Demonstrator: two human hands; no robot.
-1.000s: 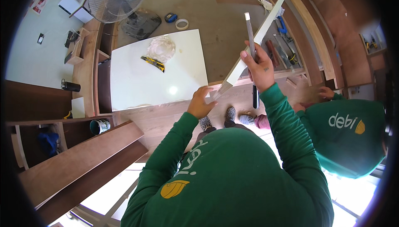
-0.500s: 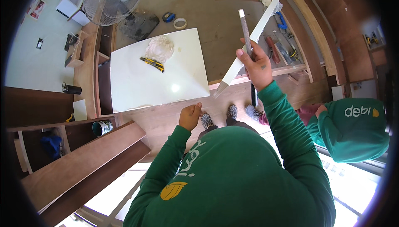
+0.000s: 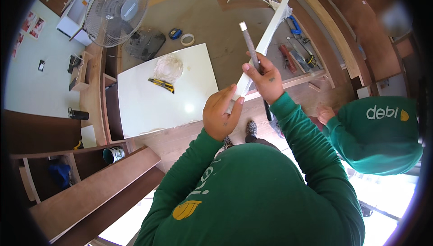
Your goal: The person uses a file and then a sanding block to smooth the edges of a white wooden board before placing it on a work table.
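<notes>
In my right hand is a long grey rod-like tool with a pale tip and a dark lower end; its exact kind I cannot tell. A long white strip slants away behind that hand, which seems to grip it too. My left hand is around the strip's near end, thumb on one side and fingers on the other. Left of the hands lies a white board. On it rest a whitish lumpy mass and a yellow-and-black utility knife.
A fan stands at the far left, near a blue tape measure and a roll of tape. Tools, including a blue clamp, lie far right. A person in green is at right. A tin sits left.
My left hand has risen and closed around the near end of the white strip. My right hand, with the tool and strip, has shifted slightly left in view.
</notes>
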